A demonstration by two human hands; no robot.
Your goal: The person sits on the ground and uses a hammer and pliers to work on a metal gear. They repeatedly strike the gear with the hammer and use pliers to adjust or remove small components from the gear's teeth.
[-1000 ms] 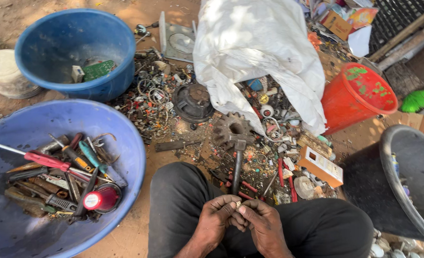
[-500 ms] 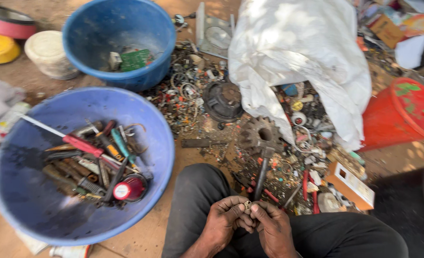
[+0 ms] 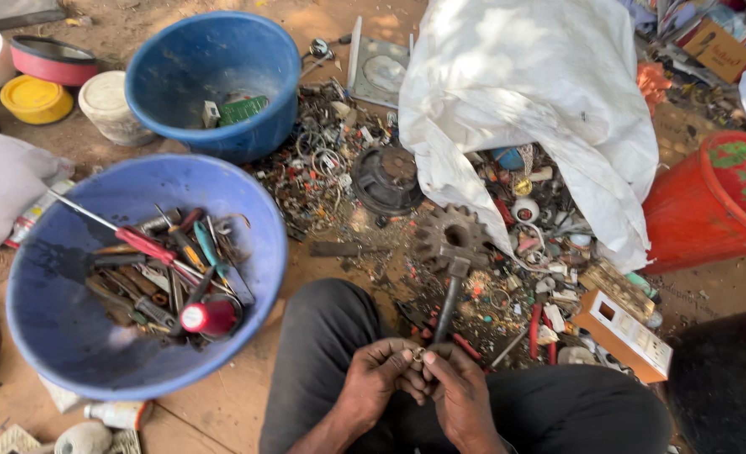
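My left hand (image 3: 375, 378) and my right hand (image 3: 457, 393) meet over my lap, fingertips pinched together on a small metal ring-like part (image 3: 419, 355). Just beyond them a hammer (image 3: 449, 294) lies on the ground, its head touching a rusty gear wheel (image 3: 450, 232). A heap of small scrap parts (image 3: 524, 277) spreads in front of my knees. To my left stands a large blue basin (image 3: 53, 328) holding screwdrivers, pliers and a red-capped item (image 3: 209, 317).
A second blue tub (image 3: 213, 50) with a green circuit board sits behind. A white sack (image 3: 524, 92) spills scrap at the back right, beside a red bucket (image 3: 709, 210). A round black speaker part (image 3: 387, 178), a small orange-and-white box (image 3: 625, 332), and yellow, white and red containers at the far left.
The view has swung left and tilted, so the red bucket moved toward the right edge and the left-side containers came in. My hands stay together, working the small part.
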